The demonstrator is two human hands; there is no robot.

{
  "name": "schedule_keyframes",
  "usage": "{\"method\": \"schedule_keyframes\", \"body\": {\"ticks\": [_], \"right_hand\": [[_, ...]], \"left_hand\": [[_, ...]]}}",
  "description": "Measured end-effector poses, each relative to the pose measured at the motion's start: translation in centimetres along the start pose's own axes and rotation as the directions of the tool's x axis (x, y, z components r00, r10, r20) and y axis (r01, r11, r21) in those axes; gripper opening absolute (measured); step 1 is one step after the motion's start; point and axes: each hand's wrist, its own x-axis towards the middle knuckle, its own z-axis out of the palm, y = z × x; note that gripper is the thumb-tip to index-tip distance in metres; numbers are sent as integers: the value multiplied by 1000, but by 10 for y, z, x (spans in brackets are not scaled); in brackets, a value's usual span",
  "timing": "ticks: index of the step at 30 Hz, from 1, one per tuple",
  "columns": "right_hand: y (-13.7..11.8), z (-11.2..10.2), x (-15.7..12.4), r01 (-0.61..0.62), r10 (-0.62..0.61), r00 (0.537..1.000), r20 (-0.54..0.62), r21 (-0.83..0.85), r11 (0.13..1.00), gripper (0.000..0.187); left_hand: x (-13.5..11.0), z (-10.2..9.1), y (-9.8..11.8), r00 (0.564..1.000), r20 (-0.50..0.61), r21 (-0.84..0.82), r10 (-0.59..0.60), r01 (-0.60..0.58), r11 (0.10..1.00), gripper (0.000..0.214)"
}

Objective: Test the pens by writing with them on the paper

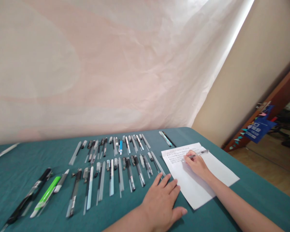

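Observation:
My right hand (196,163) is closed around a slim pen (203,152) with a clear barrel, its back end pointing up and to the right. It rests on a white sheet of paper (207,183), whose upper part bears several rows of small dark handwriting. The pen's tip is hidden by my fingers. Palm down on the green tablecloth lies my left hand (160,203), fingers spread, just left of the paper's edge. Two rows of pens, caps and clear barrels lie left of it, among them a clear pen (139,171) near my fingertips.
A bright green pen (47,195) and a long black pen (29,199) lie at the lower left. Beyond the paper are a few more pens (165,139). A pale curtain (99,64) hangs behind the table (261,190). At the right, a blue bag (258,129) hangs by a doorway.

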Motion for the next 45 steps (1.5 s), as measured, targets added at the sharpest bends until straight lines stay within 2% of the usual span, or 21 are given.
{"method": "schedule_keyframes", "body": {"ticks": [28,45], "right_hand": [[4,1,1,8,-9,1000,-6,-57,998,21],[3,0,0,41,-41,999,2,-57,998,19]], "left_hand": [[0,3,-1,1000,-5,-10,-6,6,1000,63],[-2,-1,0,999,30,-2,-14,14,1000,61]]}}
